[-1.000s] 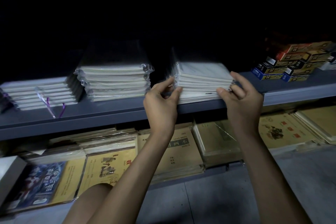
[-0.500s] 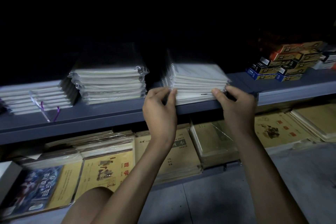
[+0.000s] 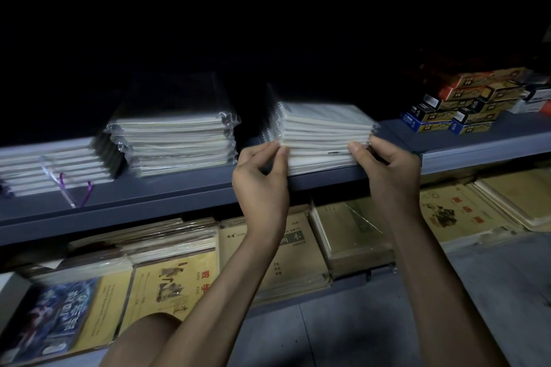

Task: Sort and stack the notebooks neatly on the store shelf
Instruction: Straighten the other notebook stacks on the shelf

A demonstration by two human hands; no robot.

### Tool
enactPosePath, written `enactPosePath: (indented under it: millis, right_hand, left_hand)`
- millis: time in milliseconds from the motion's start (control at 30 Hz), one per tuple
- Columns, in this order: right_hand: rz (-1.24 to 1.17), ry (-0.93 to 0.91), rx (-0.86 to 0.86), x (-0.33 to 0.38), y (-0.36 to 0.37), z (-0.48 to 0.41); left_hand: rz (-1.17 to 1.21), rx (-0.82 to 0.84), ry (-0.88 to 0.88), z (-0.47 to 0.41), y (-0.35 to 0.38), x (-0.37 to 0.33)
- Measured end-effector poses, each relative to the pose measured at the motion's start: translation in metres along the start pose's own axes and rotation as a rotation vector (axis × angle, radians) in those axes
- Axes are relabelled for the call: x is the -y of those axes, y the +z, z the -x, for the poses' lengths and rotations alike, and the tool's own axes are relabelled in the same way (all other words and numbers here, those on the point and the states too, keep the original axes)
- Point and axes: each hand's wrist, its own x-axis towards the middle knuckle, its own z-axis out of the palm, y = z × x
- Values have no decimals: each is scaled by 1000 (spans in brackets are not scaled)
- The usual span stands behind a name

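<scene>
The spiral-notebook stack sits at the grey shelf front lip, spiral side left and running back, squarely between the grips: left hand pinching its near-left corner, right hand curled round its near-right corner

One wide-angle head-worn camera is used, faced forward and slightly down. The grey metal shelf is viewed from close by, with the white stack of plastic-wrapped spiral notebooks centred.

Lie as three wrapped white stacks on shelf. Spiral-bound and uneven in right stack, at front edge.
</scene>
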Motion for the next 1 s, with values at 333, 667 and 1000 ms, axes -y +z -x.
enactPosePath:
  millis: [333,667,1000]
  right_hand:
    - [-62,28,37,-1,1,-3]
    - [43,20,126,-7,-9,-12]
    - [28,74,126,-9,-10,-15]
  left_hand:
    - [78,-12,-57,11,-8,-1]
    - [-55,45,4,24,-14,6]
    - [143,-30,-161,32,-4,7]
